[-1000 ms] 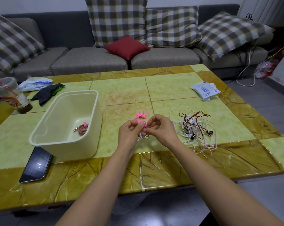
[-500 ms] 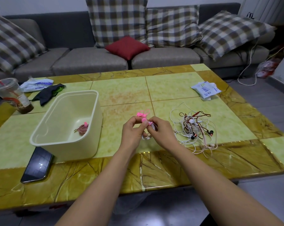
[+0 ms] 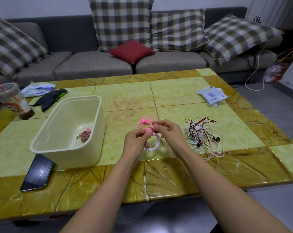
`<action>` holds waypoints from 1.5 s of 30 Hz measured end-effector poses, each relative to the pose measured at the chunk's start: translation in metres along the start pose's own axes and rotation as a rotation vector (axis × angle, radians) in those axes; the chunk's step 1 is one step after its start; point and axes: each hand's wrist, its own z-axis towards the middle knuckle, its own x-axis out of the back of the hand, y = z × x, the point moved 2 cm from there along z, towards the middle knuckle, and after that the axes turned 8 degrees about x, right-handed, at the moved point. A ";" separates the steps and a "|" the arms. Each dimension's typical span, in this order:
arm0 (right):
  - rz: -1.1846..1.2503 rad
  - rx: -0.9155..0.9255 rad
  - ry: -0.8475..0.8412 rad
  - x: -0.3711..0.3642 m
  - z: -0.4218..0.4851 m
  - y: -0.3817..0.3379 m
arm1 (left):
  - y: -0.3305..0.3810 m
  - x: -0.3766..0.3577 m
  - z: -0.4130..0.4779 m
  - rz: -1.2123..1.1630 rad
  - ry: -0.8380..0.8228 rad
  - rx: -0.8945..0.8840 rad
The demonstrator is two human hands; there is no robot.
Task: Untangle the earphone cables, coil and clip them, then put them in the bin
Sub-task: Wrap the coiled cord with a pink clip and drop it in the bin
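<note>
- Both hands had parted slightly since the earlier frame, baring the white coil (image 3: 155, 146) hanging between them.
- We found the left hand (image 3: 135, 140) pinching coil and pink clip (image 3: 150, 131) together, evidently to keep the loops gathered; the right hand (image 3: 170, 133) pinched the clip's free end.
- We recorded the bin (image 3: 65, 153) at nine o'clock, one clipped coil (image 3: 85, 136) inside; tangled earphones (image 3: 201, 133) at three, spare clips (image 3: 145, 121) at twelve.

Left hand (image 3: 137, 140) and right hand (image 3: 169, 134) hide most of the pink clip (image 3: 148, 130).
</note>
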 end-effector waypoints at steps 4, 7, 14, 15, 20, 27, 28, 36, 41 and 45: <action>0.043 -0.004 -0.013 0.002 -0.001 0.006 | -0.002 0.000 -0.001 -0.046 0.011 0.037; 0.048 -0.027 -0.034 0.003 0.000 0.006 | 0.000 0.003 0.000 -0.047 0.036 0.024; 0.023 -0.071 -0.053 0.005 -0.001 0.008 | -0.001 0.007 -0.002 -0.011 -0.008 -0.015; 0.018 -0.076 -0.065 0.004 -0.001 0.008 | -0.001 0.006 -0.001 -0.008 -0.011 -0.014; -0.047 -0.056 -0.036 0.004 0.000 0.009 | -0.001 0.006 -0.001 -0.027 -0.004 -0.012; -0.097 -0.003 -0.022 0.003 0.001 0.012 | -0.003 0.005 -0.001 -0.011 0.030 -0.027; -0.102 0.002 -0.023 0.003 0.001 0.012 | -0.003 0.005 -0.001 -0.009 0.035 -0.030; -0.018 -0.011 -0.038 0.004 0.000 0.006 | -0.002 0.006 -0.002 0.021 0.062 -0.054; -0.052 -0.033 -0.100 0.004 -0.001 0.003 | -0.002 0.008 0.000 0.023 0.093 -0.052; -0.055 -0.042 -0.104 0.006 -0.001 0.003 | -0.003 0.008 -0.001 0.023 0.099 -0.048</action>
